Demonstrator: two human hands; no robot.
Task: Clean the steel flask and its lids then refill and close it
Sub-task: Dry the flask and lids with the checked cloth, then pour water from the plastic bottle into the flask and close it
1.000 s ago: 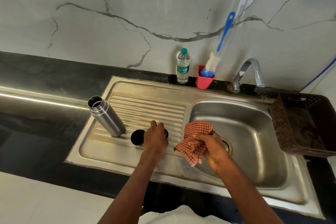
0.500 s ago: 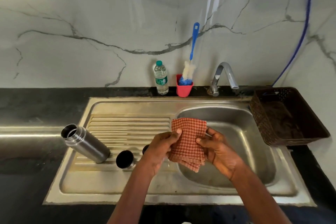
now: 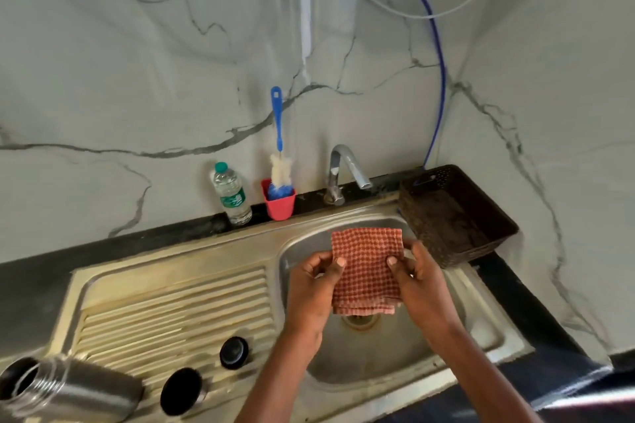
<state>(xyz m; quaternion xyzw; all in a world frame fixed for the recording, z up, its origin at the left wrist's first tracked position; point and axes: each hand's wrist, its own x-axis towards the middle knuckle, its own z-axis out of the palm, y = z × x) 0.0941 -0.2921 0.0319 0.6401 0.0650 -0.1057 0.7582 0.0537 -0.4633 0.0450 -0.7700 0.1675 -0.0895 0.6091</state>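
Note:
A red checked cloth point(image 3: 367, 268) is held folded over the sink basin point(image 3: 395, 350). My left hand point(image 3: 314, 280) pinches its left edge and my right hand point(image 3: 417, 280) pinches its right edge, thumbs on the front. The open steel flask point(image 3: 68, 391) stands uncapped on the ribbed drainboard point(image 3: 171, 306) at the lower left. To its right a black-lined steel cup lid point(image 3: 182, 391) sits mouth up, and a smaller black stopper lid point(image 3: 234, 352) lies beyond it.
A chrome tap point(image 3: 347, 168) stands behind the basin. At the back ledge are a small water bottle point(image 3: 232, 194) and a red cup point(image 3: 279, 204) holding a blue bottle brush point(image 3: 278, 134). A dark brown basket point(image 3: 453, 216) sits right of the sink.
The left hand left the lids on the drainboard and took the cloth's left edge. Both hands carried the cloth rightward over the basin and spread it flatter. The view swung right.

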